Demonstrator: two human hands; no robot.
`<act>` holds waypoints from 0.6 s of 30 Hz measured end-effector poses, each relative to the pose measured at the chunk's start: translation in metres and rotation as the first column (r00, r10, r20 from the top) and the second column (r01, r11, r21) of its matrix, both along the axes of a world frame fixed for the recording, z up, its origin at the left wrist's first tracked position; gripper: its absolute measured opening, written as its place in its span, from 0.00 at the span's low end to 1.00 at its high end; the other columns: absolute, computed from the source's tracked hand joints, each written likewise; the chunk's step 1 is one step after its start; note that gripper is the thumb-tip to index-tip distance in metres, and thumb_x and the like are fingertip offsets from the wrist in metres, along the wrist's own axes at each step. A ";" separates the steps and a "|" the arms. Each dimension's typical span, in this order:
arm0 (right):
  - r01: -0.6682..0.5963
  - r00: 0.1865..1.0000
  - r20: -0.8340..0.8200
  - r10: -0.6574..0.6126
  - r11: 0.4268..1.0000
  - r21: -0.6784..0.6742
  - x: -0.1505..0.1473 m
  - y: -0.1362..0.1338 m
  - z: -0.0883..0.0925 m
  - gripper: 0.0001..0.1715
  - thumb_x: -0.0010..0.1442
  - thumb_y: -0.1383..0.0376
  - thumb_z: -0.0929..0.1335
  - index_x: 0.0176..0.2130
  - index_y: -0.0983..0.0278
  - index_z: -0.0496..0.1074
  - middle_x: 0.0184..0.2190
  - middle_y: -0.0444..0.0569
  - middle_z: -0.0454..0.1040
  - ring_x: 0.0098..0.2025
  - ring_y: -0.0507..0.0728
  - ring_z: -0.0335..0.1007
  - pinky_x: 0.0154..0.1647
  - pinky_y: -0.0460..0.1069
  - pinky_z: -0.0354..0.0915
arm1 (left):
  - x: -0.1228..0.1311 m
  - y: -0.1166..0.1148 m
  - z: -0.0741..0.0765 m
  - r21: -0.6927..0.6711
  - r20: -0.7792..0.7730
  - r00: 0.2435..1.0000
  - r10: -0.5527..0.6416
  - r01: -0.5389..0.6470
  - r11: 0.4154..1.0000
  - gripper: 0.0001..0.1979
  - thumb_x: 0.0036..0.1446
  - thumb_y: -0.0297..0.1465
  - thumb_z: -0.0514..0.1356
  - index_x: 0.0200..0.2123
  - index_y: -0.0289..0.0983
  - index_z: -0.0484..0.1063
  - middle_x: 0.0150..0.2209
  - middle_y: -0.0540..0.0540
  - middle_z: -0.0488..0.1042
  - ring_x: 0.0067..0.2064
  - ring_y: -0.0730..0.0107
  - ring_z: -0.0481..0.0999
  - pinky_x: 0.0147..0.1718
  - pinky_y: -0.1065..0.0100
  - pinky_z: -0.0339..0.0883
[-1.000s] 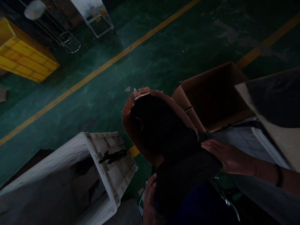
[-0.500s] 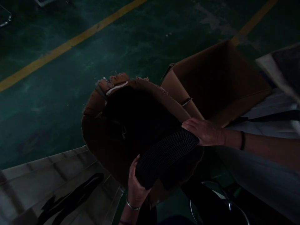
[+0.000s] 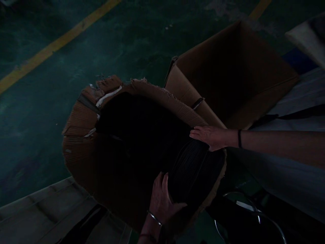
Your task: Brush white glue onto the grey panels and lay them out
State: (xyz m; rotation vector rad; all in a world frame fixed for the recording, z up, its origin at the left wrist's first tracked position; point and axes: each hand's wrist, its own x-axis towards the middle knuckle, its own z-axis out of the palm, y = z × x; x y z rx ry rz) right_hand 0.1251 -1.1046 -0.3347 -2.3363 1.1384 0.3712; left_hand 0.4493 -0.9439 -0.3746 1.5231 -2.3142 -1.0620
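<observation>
A curved stack of thin black sheets [image 3: 188, 164] lies low inside a rough-edged, rounded cardboard box [image 3: 83, 117]. My left hand [image 3: 161, 200] clasps the stack's near left end, fingers along one side and thumb stretched out along the other. At the opposite end my right hand [image 3: 210, 137] holds on, its fingers laid over the top edge beside the box's rim. More dark material sits close to the stack's right side. The box's interior is too dark to make out what else lies in it.
A second, square-cornered cardboard box [image 3: 182, 79] stands open against the first at the right. A curved metal frame [image 3: 259, 217] is at the lower right. Pale blocks with a black strap [image 3: 81, 227] lie at the lower left. A yellow line [image 3: 63, 42] crosses the green floor.
The stack has gone deeper into the rounded box, and its sheets now look more bowed. My left hand has shifted right, with its thumb now showing. The view has moved closer to the boxes.
</observation>
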 end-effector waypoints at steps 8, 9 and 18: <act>0.024 1.000 0.016 -0.025 0.996 0.081 0.070 -0.007 0.028 0.42 0.55 0.41 0.61 0.58 0.67 0.62 0.58 0.59 0.59 0.62 0.68 0.46 0.62 0.63 0.36 | -0.004 0.002 -0.006 -0.229 0.031 0.996 -0.087 0.092 0.969 0.51 0.39 0.46 0.65 0.59 0.27 0.47 0.56 0.26 0.59 0.58 0.43 0.61 0.48 0.44 0.64; 0.036 0.999 -0.026 -0.032 0.988 0.149 0.077 -0.003 0.025 0.42 0.57 0.42 0.59 0.58 0.68 0.61 0.59 0.59 0.58 0.63 0.68 0.44 0.62 0.62 0.36 | -0.003 0.003 -0.007 -0.241 0.025 0.996 -0.088 0.091 0.966 0.49 0.40 0.46 0.64 0.59 0.28 0.47 0.56 0.27 0.60 0.58 0.44 0.61 0.48 0.45 0.65; 0.203 0.973 -0.185 -0.139 0.896 0.395 0.096 0.002 -0.003 0.45 0.56 0.39 0.56 0.56 0.69 0.65 0.58 0.62 0.59 0.63 0.69 0.44 0.60 0.64 0.38 | -0.002 -0.021 -0.005 -0.208 0.062 0.995 -0.081 0.093 0.974 0.40 0.47 0.54 0.56 0.54 0.30 0.57 0.48 0.32 0.69 0.50 0.48 0.69 0.47 0.43 0.63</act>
